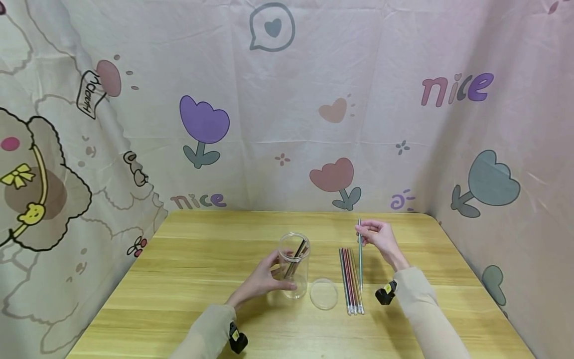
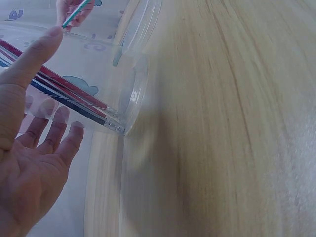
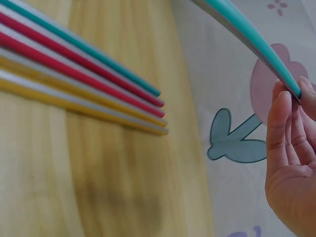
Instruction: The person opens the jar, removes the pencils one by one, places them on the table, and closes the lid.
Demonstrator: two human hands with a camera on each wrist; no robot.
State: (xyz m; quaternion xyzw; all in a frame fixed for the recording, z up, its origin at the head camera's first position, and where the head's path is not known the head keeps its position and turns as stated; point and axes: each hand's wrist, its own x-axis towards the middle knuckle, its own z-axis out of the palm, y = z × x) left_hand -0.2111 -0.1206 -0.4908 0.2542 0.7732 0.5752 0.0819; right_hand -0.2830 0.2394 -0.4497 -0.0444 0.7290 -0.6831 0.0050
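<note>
My left hand [image 1: 264, 278] grips a clear cylindrical jar [image 1: 303, 279], thumb on one side and fingers on the other. Several pencils [image 2: 69, 94] lean inside it, their metal-banded ends at the bottom. Whether the jar touches the table cannot be told. To the right, my right hand [image 1: 381, 239] pinches a teal pencil [image 1: 360, 264] near its upper end, between thumb and fingertips. That pencil hangs beside a row of pencils [image 1: 350, 279] in teal, red and yellow, lying side by side. A round clear lid [image 1: 324, 294] lies between jar and row.
The wooden table [image 1: 188, 269] runs back to a patterned cloth [image 1: 269, 164] hanging behind it, with more cloth at both sides. Small black devices [image 1: 237, 339] sit by both wrists.
</note>
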